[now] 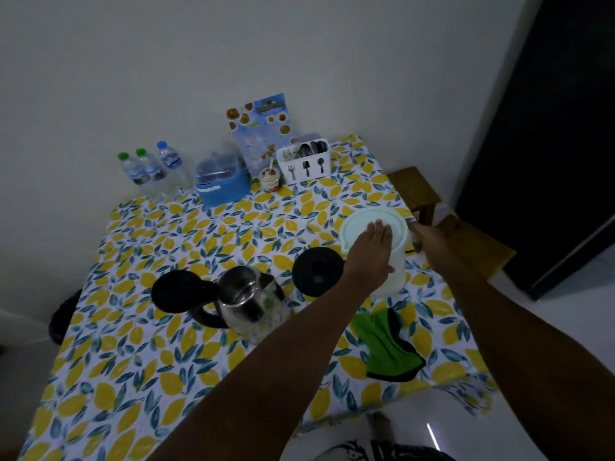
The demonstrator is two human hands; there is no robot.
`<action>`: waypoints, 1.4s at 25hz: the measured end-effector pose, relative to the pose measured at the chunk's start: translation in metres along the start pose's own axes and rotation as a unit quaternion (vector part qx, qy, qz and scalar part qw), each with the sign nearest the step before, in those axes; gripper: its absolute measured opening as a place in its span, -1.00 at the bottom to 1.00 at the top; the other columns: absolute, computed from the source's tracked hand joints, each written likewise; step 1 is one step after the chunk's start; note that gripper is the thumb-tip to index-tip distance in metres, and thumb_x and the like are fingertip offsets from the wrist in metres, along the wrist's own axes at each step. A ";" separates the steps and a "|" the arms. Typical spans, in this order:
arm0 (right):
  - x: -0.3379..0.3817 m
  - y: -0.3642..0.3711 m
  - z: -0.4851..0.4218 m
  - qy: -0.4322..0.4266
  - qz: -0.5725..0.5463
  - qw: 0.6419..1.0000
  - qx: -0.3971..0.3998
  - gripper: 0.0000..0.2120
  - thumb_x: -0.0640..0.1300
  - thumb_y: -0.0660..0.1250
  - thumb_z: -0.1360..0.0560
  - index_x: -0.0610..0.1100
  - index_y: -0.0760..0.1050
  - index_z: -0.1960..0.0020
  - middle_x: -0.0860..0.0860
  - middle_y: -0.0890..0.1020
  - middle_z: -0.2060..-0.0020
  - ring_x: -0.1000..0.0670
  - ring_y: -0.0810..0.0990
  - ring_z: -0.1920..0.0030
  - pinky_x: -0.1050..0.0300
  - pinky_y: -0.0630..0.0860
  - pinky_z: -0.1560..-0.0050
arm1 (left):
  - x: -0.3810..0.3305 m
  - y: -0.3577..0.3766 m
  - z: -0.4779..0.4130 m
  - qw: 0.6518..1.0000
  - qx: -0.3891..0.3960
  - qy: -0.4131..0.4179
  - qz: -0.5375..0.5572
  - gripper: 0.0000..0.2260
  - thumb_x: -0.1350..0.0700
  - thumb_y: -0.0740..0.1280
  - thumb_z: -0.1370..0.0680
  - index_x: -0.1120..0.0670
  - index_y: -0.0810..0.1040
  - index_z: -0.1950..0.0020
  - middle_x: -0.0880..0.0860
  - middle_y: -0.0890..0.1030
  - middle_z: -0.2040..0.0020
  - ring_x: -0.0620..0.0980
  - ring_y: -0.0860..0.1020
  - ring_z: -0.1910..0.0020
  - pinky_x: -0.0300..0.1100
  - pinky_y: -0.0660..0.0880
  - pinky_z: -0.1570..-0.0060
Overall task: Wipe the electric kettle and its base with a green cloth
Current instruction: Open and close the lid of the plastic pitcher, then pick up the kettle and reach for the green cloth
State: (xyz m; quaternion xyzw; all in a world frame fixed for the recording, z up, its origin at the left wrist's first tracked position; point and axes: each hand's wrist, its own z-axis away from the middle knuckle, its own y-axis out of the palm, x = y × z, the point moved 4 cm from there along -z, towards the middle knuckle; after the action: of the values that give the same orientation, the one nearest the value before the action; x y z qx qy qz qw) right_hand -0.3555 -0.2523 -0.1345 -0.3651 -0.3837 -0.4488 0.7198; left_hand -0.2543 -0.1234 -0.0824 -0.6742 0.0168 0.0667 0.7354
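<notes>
The steel electric kettle [249, 302] stands mid-table with its black lid [176, 291] flipped open to the left. Its round black base [317, 271] lies apart, just right of it. The green cloth [386, 347] with black trim lies crumpled near the table's right front edge, untouched. My left hand [372, 251] rests flat, palm down, on the pale lid of a white container [392, 277] beyond the base. My right hand [424, 241] is wrapped round that container's far right side, with its fingers hidden behind it.
Along the wall stand three water bottles [149, 171], a blue box [221, 183], a small jar [269, 178], a white cutlery holder [304, 164] and a leaflet [259, 128]. The lemon-print tablecloth [133, 361] covers the table. Wooden stools [412, 188] sit off the right edge.
</notes>
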 end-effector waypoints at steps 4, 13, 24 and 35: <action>-0.026 -0.017 -0.030 -0.014 0.035 0.999 0.012 -0.69 -0.14 0.24 -0.59 -0.41 0.55 -0.09 -0.12 0.43 0.37 -0.01 0.35 0.44 0.14 0.32 0.37 | -0.011 0.012 -0.016 0.999 0.001 0.040 -0.016 -0.19 -0.09 0.36 -0.52 0.25 -0.01 -0.54 0.24 0.05 -0.57 0.21 0.06 -0.55 0.06 0.12 -0.48; -0.023 -0.040 0.013 -0.149 0.059 0.987 -0.004 -0.70 0.02 0.21 -0.60 -0.18 0.56 -0.13 -0.21 0.62 -0.11 0.02 0.52 -0.06 0.13 0.40 -0.05 | -0.005 0.013 0.009 0.989 -0.089 0.069 0.093 -0.41 -0.03 0.32 -0.56 0.19 0.23 -0.50 0.13 0.22 -0.55 0.11 0.13 -0.54 0.04 0.13 -0.51; -0.022 0.088 0.181 -0.401 0.268 0.874 0.062 -0.28 0.03 0.42 -0.48 -0.14 0.20 -0.52 -0.06 0.28 -0.51 0.09 0.13 -0.50 0.04 0.17 -0.48 | 0.111 -0.014 0.180 0.941 -0.272 -0.122 0.162 -0.68 0.08 0.24 -0.61 0.11 0.46 -0.35 0.07 0.50 -0.38 0.02 0.41 -0.39 -0.08 0.37 -0.38; -0.049 0.248 0.216 -0.233 0.215 0.923 0.220 -0.14 -0.16 0.48 -0.44 -0.14 0.03 -0.56 0.00 0.22 -0.48 0.04 0.17 -0.47 0.22 0.19 -0.34 | 0.244 -0.027 0.303 0.780 -0.378 -0.323 0.379 -0.42 0.00 0.27 -0.60 0.07 0.12 -0.54 0.10 0.25 -0.53 0.05 0.26 -0.49 -0.12 0.30 -0.41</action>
State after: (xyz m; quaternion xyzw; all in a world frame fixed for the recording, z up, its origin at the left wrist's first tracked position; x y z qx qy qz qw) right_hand -0.1896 0.0355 -0.1274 -0.3657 -0.5417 -0.0903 0.7514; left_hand -0.0294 0.1939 -0.0562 -0.7765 0.0063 0.5547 0.2988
